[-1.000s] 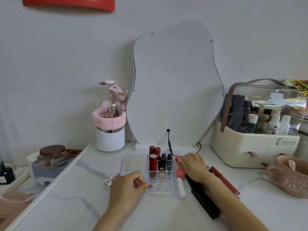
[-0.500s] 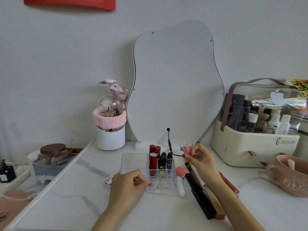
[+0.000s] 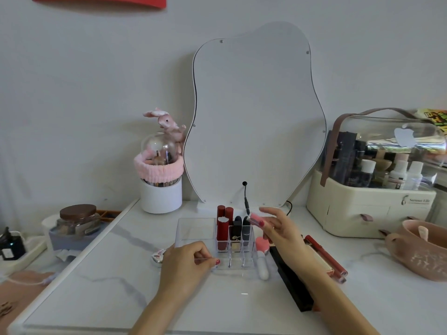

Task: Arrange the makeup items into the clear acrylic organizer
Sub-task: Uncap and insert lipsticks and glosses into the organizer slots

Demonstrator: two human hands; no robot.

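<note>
The clear acrylic organizer (image 3: 193,232) sits mid-table before the mirror. Several red and black lipsticks (image 3: 222,230) stand upright in its right-hand slots. My left hand (image 3: 186,264) rests on the organizer's front edge, fingers curled against the rim. My right hand (image 3: 280,229) hovers just right of the organizer, pinching a small pink tube (image 3: 256,220) that tilts over the black lipsticks. A pink-and-white sponge applicator (image 3: 262,257) lies beside the organizer. A long black box (image 3: 290,281) and red lip gloss tubes (image 3: 326,257) lie under my right forearm.
A wavy mirror (image 3: 254,117) leans on the wall with a black cable (image 3: 246,201) at its base. A white brush holder (image 3: 160,192) stands left, a cream cosmetics case (image 3: 370,211) right, a pink bowl (image 3: 420,252) far right. A small compact (image 3: 157,256) lies left of my left hand.
My right hand lifted a small pink tube off the table and carried it left, over the organizer's lipstick slots. My left hand stayed on the organizer's front edge.
</note>
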